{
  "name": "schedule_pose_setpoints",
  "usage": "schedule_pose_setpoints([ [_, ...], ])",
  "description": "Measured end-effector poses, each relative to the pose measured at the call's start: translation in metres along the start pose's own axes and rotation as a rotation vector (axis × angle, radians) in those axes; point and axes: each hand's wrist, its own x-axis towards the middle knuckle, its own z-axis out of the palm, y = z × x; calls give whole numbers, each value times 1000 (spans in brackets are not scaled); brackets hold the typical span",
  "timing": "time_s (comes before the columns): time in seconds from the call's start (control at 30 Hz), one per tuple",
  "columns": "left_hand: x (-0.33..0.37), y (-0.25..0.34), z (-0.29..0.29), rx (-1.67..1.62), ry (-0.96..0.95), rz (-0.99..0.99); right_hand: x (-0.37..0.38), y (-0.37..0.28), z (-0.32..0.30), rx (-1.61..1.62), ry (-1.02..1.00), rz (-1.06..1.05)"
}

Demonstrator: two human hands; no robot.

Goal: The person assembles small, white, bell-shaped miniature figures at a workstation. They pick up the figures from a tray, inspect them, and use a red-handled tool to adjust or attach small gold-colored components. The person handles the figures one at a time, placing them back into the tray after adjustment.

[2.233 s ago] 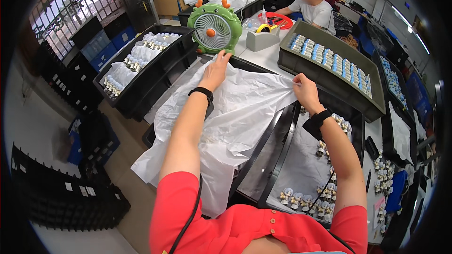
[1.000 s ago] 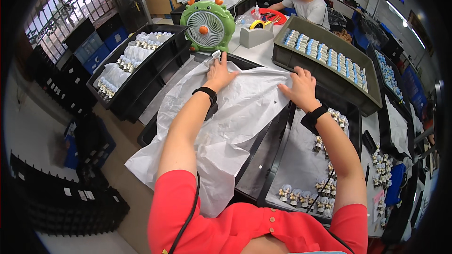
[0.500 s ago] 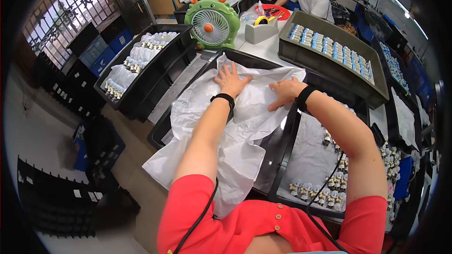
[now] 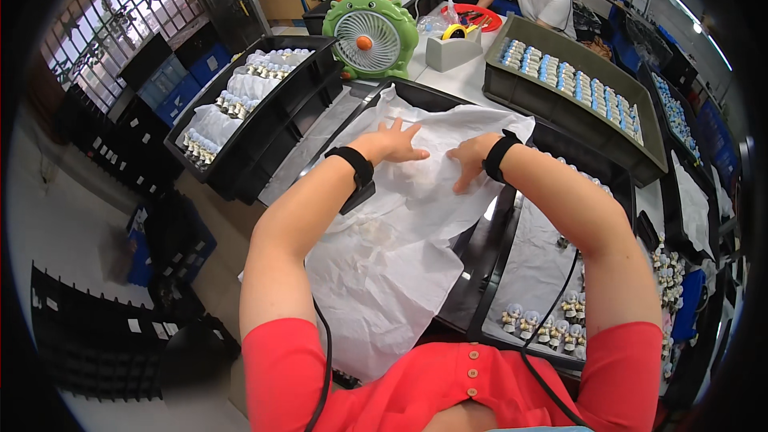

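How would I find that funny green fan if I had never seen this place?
Start at the big white sheet of paper that the left hand and the right hand press flat. Look past it to the far side of the table. There stands the green fan, round, with a white grille, an orange middle and two little orange horns; nothing else nearby is green.
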Motion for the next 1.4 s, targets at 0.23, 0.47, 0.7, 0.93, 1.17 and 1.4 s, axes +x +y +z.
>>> schedule_pose_setpoints([
  [0.23,-7,-13,26,-91,-59,-181,16,18,6,-26,-20,76],
  [0.47,-14,-16,31,-99,46,-153,-14,14,4,40,146,83],
  [0.7,-10,-19,30,-112,25,-139,-5,13,17,33,79,3],
  [0.93,-21,2,11,-77,78,-45,-69,23,-4,336,453,-139],
  [1.17,-43,54,0,-14,61,258,-173,69,46,421,636,-140],
  [1.4,-65,87,-19,-67,133,434,-198,105,140,544,467,152],
])
